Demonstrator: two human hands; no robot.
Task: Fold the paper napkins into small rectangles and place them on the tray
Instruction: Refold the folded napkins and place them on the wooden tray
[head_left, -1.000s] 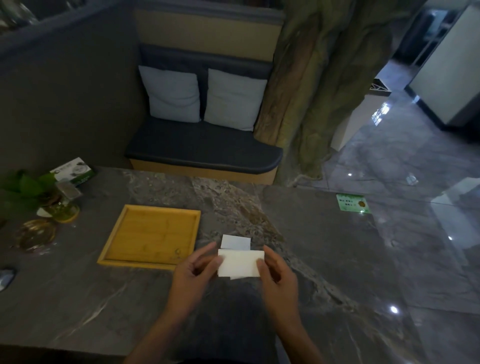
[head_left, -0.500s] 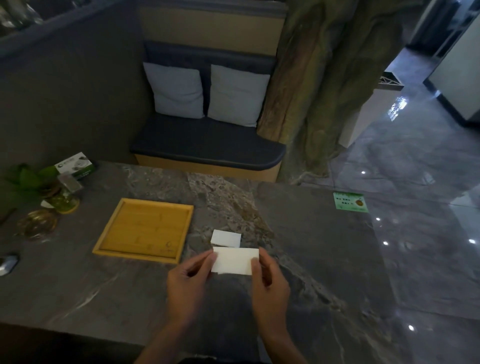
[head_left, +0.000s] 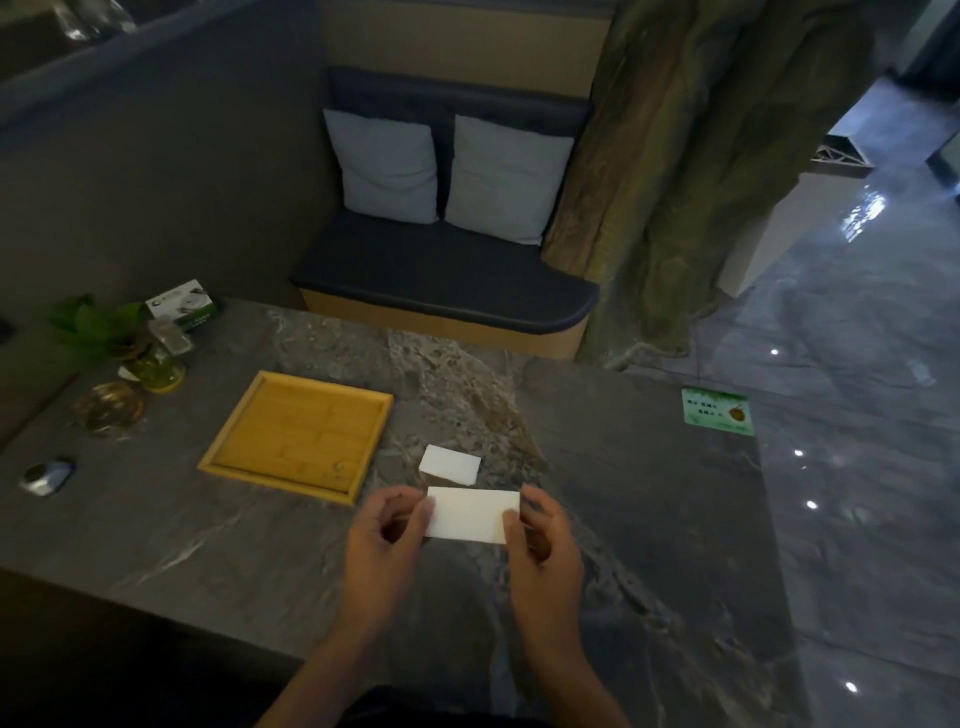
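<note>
A white folded paper napkin (head_left: 470, 514) is held flat between both hands just above the grey stone table. My left hand (head_left: 387, 540) pinches its left edge and my right hand (head_left: 543, 545) pinches its right edge. A smaller folded napkin (head_left: 450, 464) lies on the table just beyond it. The square wooden tray (head_left: 296, 436) sits to the left of the napkins with nothing in it.
At the table's left stand a green plant in a glass jar (head_left: 150, 364), a small box (head_left: 182, 306), a glass dish (head_left: 109, 408) and a metal object (head_left: 47, 475). A green card (head_left: 717, 410) lies at the far right edge. A bench with two cushions (head_left: 447, 171) faces the table.
The held napkin has become a cleaner, flatter rectangle between my fingers. My view has shifted slightly; the small napkin and tray stay put.
</note>
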